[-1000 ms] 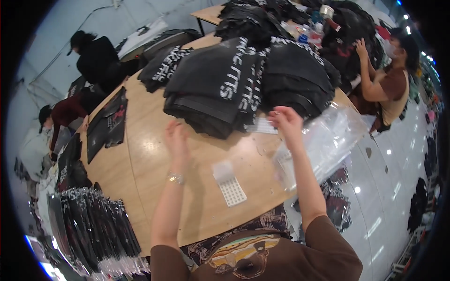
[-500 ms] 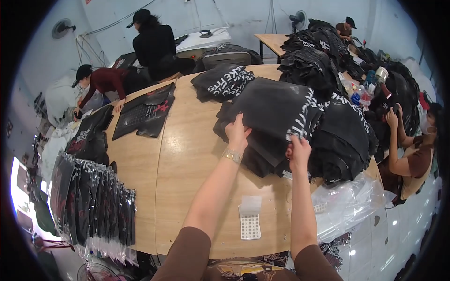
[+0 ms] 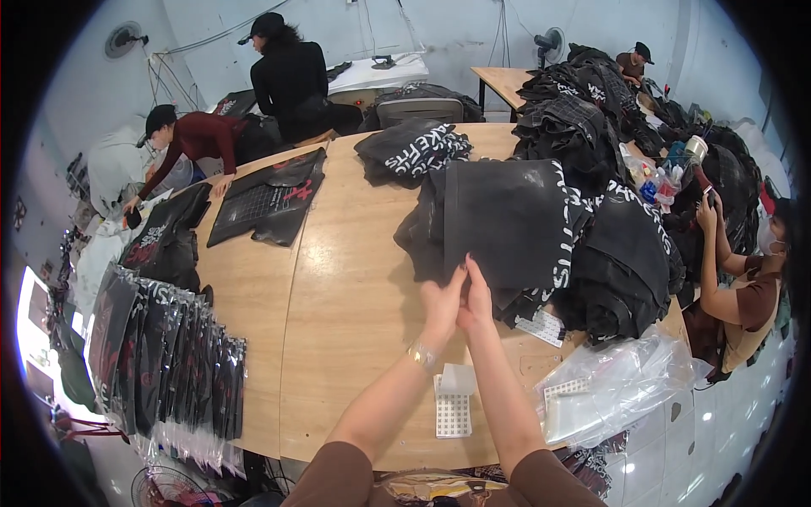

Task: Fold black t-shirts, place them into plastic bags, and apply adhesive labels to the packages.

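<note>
Both hands have drawn together since a moment ago, when they were spread apart on the pile. Now the left hand [image 3: 441,304] and right hand [image 3: 476,302] meet side by side at the near edge of the folded black shirt [image 3: 507,221], fingers pinched on its hem. That shirt lies flat on top of a heap of black garments [image 3: 621,266] toward the right of the wooden table [image 3: 338,279]. Just below the wrists sits a white sticker sheet [image 3: 453,410], and another sheet [image 3: 541,326] pokes out from under the heap. Clear plastic bags [image 3: 621,389] spill over the table's near right edge. Across the table lies a spread black shirt [image 3: 269,201]; bagged shirts [image 3: 165,359] line the left edge. Other people work around the far side and at the right.
</note>
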A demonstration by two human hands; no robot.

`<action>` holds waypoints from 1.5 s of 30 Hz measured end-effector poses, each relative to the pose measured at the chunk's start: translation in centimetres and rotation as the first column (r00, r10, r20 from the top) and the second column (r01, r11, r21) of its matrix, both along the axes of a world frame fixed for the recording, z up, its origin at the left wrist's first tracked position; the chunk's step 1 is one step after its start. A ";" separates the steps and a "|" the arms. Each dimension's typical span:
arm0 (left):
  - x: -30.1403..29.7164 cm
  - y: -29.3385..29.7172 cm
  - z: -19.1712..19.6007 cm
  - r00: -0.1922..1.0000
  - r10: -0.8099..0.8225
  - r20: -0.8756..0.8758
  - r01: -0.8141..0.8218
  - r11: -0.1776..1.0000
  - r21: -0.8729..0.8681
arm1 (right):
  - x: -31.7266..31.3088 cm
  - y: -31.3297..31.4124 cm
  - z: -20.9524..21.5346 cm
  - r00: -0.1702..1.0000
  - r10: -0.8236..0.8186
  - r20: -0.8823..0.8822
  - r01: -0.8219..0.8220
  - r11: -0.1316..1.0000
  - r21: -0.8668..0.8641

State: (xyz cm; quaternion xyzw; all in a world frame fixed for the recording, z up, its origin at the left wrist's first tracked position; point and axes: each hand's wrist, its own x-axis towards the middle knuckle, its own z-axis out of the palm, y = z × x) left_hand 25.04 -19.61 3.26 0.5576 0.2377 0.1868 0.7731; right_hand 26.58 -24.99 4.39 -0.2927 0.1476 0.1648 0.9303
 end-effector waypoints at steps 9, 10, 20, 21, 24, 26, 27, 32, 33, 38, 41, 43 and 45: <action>0.0 5.8 9.6 0.882 -0.453 -0.130 0.446 0.712 0.543 | -5.0 -3.4 -1.7 0.983 -0.182 -0.010 0.182 0.982 0.052; 2.6 6.5 9.8 0.951 -0.311 0.004 0.224 0.693 0.685 | -5.4 -3.2 -1.3 0.986 -0.169 0.008 0.169 0.984 0.049; 12.9 9.8 7.7 0.914 -0.325 -0.242 0.346 0.314 0.884 | -6.3 -5.6 -4.7 0.971 -0.230 0.060 0.233 0.971 -0.045; 12.1 10.0 8.5 0.915 -0.351 -0.201 0.311 0.294 0.904 | -6.5 -5.6 -4.8 0.976 -0.214 0.048 0.216 0.975 -0.055; 10.2 11.0 8.7 0.936 -0.326 -0.132 0.239 0.314 0.919 | -6.8 -5.5 -5.2 0.977 -0.209 -0.046 0.207 0.977 -0.057; 9.0 11.9 7.8 0.940 -0.334 -0.077 0.207 0.374 0.904 | -7.4 -5.1 -5.3 0.974 -0.222 -0.039 0.216 0.969 -0.117; 8.0 12.3 7.4 0.944 -0.321 -0.080 0.204 0.375 0.904 | -7.9 -5.2 -5.2 0.963 -0.268 -0.027 0.261 0.952 -0.162; -1.7 16.8 4.5 0.960 -0.257 -0.111 0.236 0.533 0.812 | -12.9 -3.4 -3.3 0.982 -0.191 0.013 0.190 0.964 -0.189; -4.3 18.0 3.9 0.963 -0.224 -0.148 0.251 0.562 0.788 | -13.7 -3.1 -3.9 0.981 -0.194 0.004 0.191 0.961 -0.198; -19.9 23.7 -7.4 0.989 0.107 -0.105 -0.049 0.891 0.451 | -17.0 -0.4 -8.3 0.949 0.307 0.065 -0.241 0.847 -0.474; -30.3 22.7 -8.4 0.749 0.350 -0.562 0.174 0.715 0.677 | -18.2 0.4 -12.7 0.827 0.520 0.213 -0.204 0.631 -0.749; -35.3 21.3 -7.0 0.678 0.335 -0.655 0.305 0.682 0.664 | -18.3 0.7 -12.3 0.757 0.633 0.161 -0.091 0.347 -0.933; -37.0 19.5 -4.9 0.653 0.365 -0.664 0.276 0.702 0.657 | -18.3 1.4 -10.5 0.762 0.636 0.121 -0.079 0.277 -0.958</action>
